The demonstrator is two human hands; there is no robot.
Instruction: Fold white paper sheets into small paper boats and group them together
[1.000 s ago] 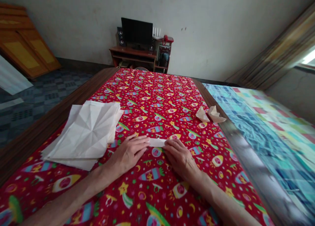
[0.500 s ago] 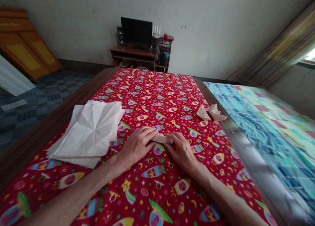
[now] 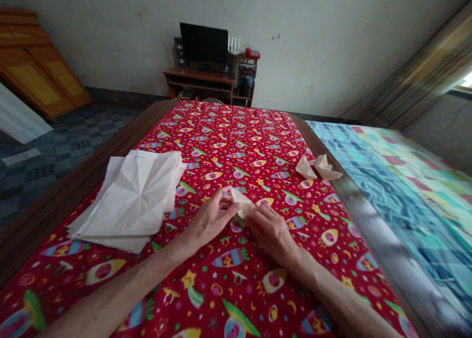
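Passable beyond the folded paper [image 3: 239,197], across the cloth-covered tabletop [image 3: 230,141]. Hemmed in beside it by left grip [image 3: 214,212] and right grip [image 3: 271,227]; blocked farther left of it by paper stack [image 3: 134,195], farther right by two paper shapes [image 3: 326,170].

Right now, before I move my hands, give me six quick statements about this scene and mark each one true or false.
1. The left hand and right hand both touch one small folded paper. True.
2. A paper stack with a creased top sheet lies on the patterned cloth. True.
3. The cloth is mainly green. False: it is mainly red.
4. The paper stack lies right of both hands. False: it lies to their left.
5. Two folded pieces sit near the table's right edge. True.
6. Those pieces touch the right hand. False: they sit apart from it.
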